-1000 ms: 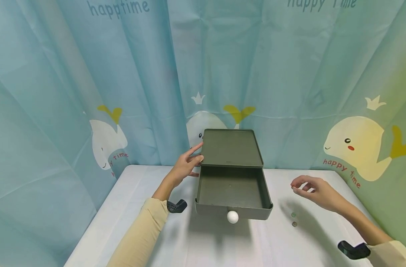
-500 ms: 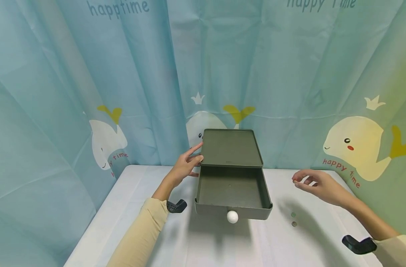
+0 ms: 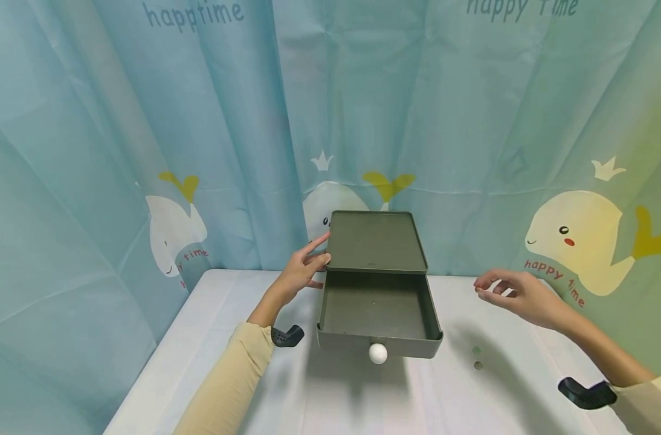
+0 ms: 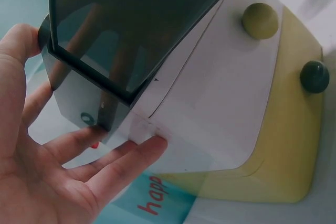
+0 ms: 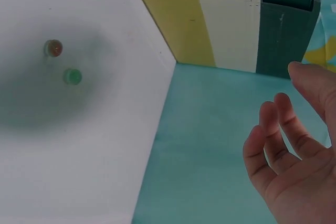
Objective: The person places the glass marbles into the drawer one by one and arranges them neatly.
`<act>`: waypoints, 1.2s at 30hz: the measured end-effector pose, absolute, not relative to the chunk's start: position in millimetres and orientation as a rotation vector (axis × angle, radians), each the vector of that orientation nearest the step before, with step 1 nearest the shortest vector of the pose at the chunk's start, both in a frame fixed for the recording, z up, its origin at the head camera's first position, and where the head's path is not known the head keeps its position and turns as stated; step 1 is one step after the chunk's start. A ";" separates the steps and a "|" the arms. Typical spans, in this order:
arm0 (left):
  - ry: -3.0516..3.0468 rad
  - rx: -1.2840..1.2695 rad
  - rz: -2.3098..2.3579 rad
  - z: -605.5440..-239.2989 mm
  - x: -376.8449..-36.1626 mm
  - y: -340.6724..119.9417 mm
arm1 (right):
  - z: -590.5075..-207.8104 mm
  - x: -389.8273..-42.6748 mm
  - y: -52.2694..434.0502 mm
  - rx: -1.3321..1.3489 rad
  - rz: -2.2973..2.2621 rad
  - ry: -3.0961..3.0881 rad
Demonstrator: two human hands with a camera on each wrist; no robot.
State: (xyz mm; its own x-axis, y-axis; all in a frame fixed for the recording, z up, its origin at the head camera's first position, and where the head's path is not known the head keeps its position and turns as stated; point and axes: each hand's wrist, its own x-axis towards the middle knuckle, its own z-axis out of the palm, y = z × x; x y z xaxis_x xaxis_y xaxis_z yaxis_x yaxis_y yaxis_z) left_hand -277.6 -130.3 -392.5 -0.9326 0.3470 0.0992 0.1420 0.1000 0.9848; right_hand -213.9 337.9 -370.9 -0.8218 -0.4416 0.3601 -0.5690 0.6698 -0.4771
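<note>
A dark green drawer (image 3: 374,302) with a white knob (image 3: 378,353) is pulled out of the top of a small cabinet (image 3: 376,240). Its inside shows no contents. My left hand (image 3: 299,269) rests spread against the cabinet's left side; in the left wrist view, its fingers (image 4: 128,163) lie along that side, largely straight. Right of the cabinet, above the table, my right hand (image 3: 518,296) has thumb and index finger brought together on a tiny orange-brown piece (image 3: 478,290), mostly hidden. A green round piece (image 3: 477,350) and a brownish round piece (image 3: 478,365) lie below it.
Under the green top are a white drawer (image 4: 210,87) with a yellow knob (image 4: 260,21) and a yellow drawer (image 4: 294,124) with a dark green knob (image 4: 315,76). A whale-print curtain (image 3: 461,151) hangs behind the white table (image 3: 227,296).
My right hand has risen a little away from the two round pieces, its fingertips still pinched. The left hand and the cabinet have stayed where they were.
</note>
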 end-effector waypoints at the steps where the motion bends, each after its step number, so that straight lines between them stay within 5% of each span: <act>1: 2.207 0.497 1.946 -392.4 -277.6 -130.5 | -369.1 -213.9 336.9 0.824 0.874 -2.669; 36: 2.199 0.487 1.956 -392.1 -277.7 -130.1 | -292.4 -223.3 292.6 1.004 0.912 -2.638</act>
